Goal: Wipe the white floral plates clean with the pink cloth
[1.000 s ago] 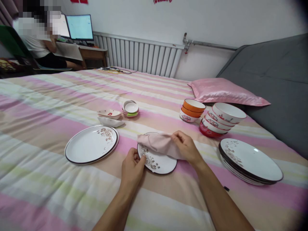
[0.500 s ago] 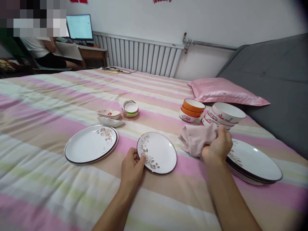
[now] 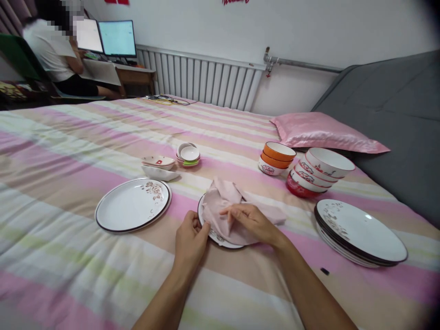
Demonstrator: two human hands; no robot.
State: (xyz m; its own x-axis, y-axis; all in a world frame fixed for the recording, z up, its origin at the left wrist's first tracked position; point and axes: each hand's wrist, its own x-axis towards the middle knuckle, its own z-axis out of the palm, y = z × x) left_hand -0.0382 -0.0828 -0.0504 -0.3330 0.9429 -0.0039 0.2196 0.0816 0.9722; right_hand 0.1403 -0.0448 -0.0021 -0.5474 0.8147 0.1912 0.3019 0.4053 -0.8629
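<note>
Cloth point(image 3: 220, 197) and right hand point(image 3: 249, 220) shift from beside the plate point(image 3: 216, 238) to over it. Right fingers curl on the cloth; whether they pinch it, we cannot tell. Left hand point(image 3: 192, 233) holds the plate's left rim, on the bed point(image 3: 103, 279). We judge wiping under way, unfinished; whether the right stack point(image 3: 371, 233) is done, we cannot say.

My pale pink cloth point(image 3: 213, 201) hides most of the flowered plate point(image 3: 216, 237), and I can't see some fingertips of my left hand point(image 3: 191, 238). By the bed's point(image 3: 103, 284) far edge, cables point(image 3: 168, 98) blur together. A black object point(image 3: 325, 271) is too small to identify; red lettering point(image 3: 235, 2) is cut off above.
</note>
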